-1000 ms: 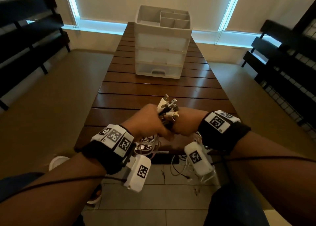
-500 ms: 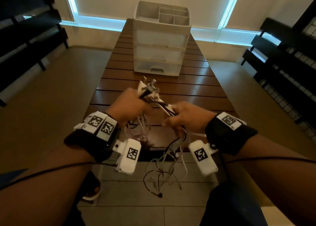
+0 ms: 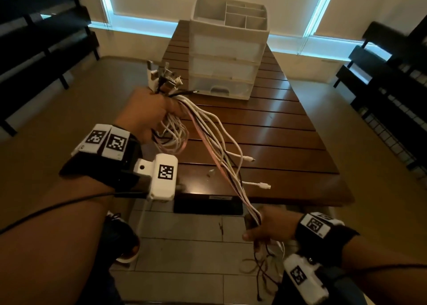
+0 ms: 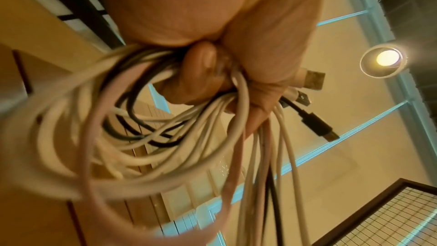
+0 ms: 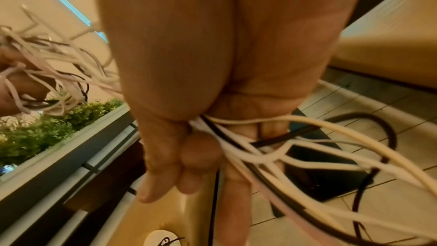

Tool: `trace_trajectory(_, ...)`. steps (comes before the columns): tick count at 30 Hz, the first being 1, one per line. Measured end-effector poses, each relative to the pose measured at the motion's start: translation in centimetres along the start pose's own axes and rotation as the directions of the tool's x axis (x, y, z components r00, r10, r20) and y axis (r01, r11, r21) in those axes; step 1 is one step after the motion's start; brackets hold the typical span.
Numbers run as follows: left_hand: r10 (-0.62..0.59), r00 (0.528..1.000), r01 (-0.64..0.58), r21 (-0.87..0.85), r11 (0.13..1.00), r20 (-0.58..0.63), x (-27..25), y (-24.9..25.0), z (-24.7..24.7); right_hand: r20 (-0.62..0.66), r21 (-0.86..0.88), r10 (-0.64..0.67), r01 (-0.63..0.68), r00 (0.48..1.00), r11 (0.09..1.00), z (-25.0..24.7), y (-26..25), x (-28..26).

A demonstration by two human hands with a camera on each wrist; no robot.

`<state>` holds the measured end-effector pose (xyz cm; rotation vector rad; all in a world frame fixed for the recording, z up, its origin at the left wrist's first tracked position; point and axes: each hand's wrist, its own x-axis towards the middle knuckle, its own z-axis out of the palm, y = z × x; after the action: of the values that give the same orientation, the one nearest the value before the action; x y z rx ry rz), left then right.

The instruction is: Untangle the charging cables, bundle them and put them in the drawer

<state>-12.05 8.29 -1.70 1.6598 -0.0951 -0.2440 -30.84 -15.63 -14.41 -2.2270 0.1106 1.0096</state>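
Observation:
Several white, black and pink charging cables (image 3: 215,140) stretch as one strand between my hands. My left hand (image 3: 150,113) grips them near their USB plugs (image 3: 161,76), which stick up above the fist, with loose loops (image 4: 113,137) hanging below it. My right hand (image 3: 263,226) grips the same cables (image 5: 238,141) lower down, off the table's near edge, and their tails dangle toward the floor. A white three-drawer unit (image 3: 228,57) stands on the wooden table (image 3: 288,129), its drawers shut.
Two white cable ends (image 3: 249,159) hang free over the table. Dark slatted benches (image 3: 388,69) line both sides. A black box (image 3: 208,204) sits under the table's near edge, above the tiled floor (image 3: 184,247). A planter with greenery (image 5: 47,124) shows in the right wrist view.
My hands were together at the plugs. The left has risen toward the drawer unit while the right has slid down and back along the cables, drawing them out into a long strand.

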Motion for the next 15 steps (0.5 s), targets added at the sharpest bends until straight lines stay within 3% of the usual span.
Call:
trace_trajectory(4,0.012,1.0,-0.011,0.018,1.0,-0.027,0.2,-0.2,0.4,0.016,-0.186,0.025,-0.021,1.0,0.982,0.2,0.5,1.3)
trace_trajectory(7,0.083,0.996,-0.087,0.101,0.991,0.04,-0.3,0.0,0.8,-0.053,-0.249,0.063,-0.075,0.997,0.966,0.0,0.7,2.2)
trace_trajectory(11,0.089,0.987,-0.11,0.151,0.982,0.135,-0.9,0.0,1.7,-0.163,-0.089,0.099,-0.115,0.982,0.989,-0.3,0.7,3.1)
trace_trajectory(15,0.094,0.985,-0.119,0.176,0.977,0.147,-1.1,-0.2,1.8,-0.145,0.168,0.191,-0.166,0.971,0.972,0.0,0.7,3.6)
